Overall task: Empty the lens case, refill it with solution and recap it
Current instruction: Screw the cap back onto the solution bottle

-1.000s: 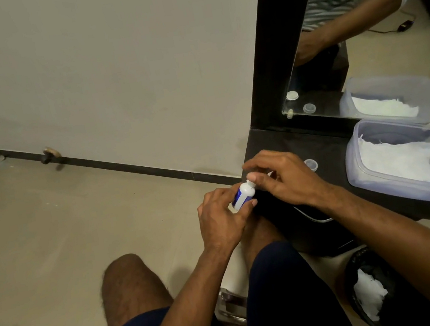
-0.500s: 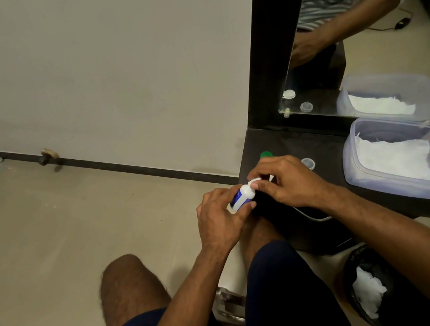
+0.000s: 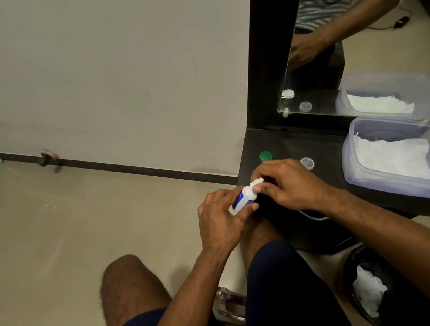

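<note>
The left hand grips a small white solution bottle with a blue label, fingers wrapped around its body. The bottle is tilted, nozzle end pointing up and to the right, over the front left corner of the dark counter. The right hand closes its fingertips on the bottle's white tip, thumb and forefinger pinching it. The two hands are touching at the bottle, directly above the counter edge and the person's right knee.

On the counter behind the hands, a green cap lies near the left edge. A clear lens case cup stands uncapped just beside the right hand's knuckles, apart from the bottle. Whether the cup holds liquid cannot be determined. The rest of the lens case is hidden by the right hand.

A translucent plastic container holding white tissue sits at the right of the counter, well apart from the hands. A mirror in a black frame rises at the back of the counter. On the floor below the counter, a black bin contains crumpled white tissue.
</note>
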